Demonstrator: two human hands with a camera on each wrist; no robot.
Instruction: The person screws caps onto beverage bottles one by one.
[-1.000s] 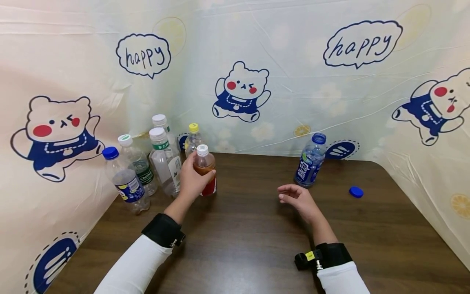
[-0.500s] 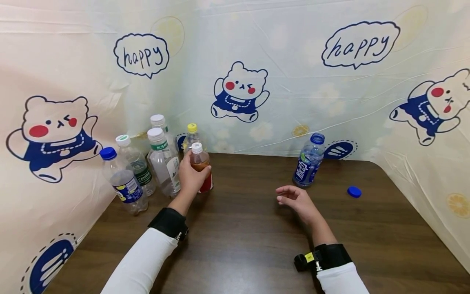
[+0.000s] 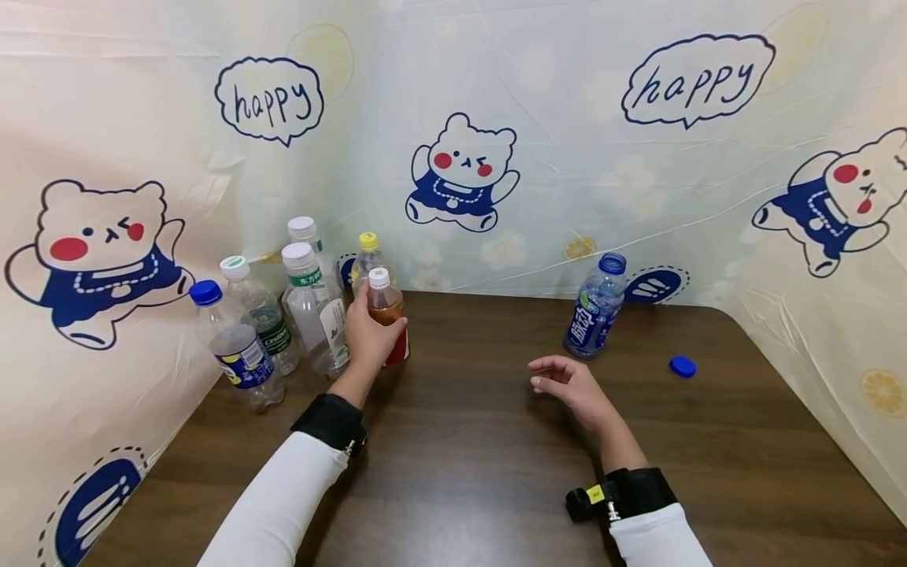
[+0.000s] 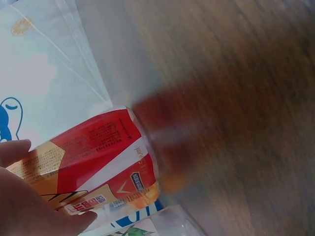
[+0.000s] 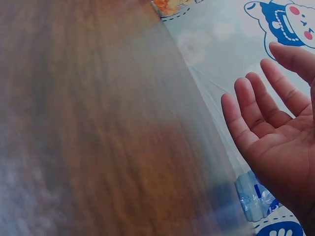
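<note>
My left hand (image 3: 370, 335) grips a white-capped bottle of amber drink (image 3: 386, 313), thumb on its near side. In the left wrist view its red label (image 4: 93, 152) shows below my fingers, the base close to or on the table. My right hand (image 3: 575, 394) holds nothing; its fingers (image 5: 248, 105) are loosely bent and apart in the right wrist view. Just beyond it stands a blue-labelled bottle (image 3: 594, 319) with no cap on its neck. A loose blue cap (image 3: 683, 366) lies to that bottle's right.
Left of my left hand cluster several clear bottles: one blue-capped (image 3: 244, 354), one with a green label (image 3: 272, 327), one white-capped (image 3: 312, 315) with another white-capped bottle (image 3: 303, 230) behind. A yellow-capped bottle (image 3: 368, 256) stands behind the held one. A printed sheet (image 3: 567, 157) borders the table (image 3: 460, 465).
My left hand has shifted the amber drink bottle slightly left and back, nearer the cluster. The right hand has hardly moved.
</note>
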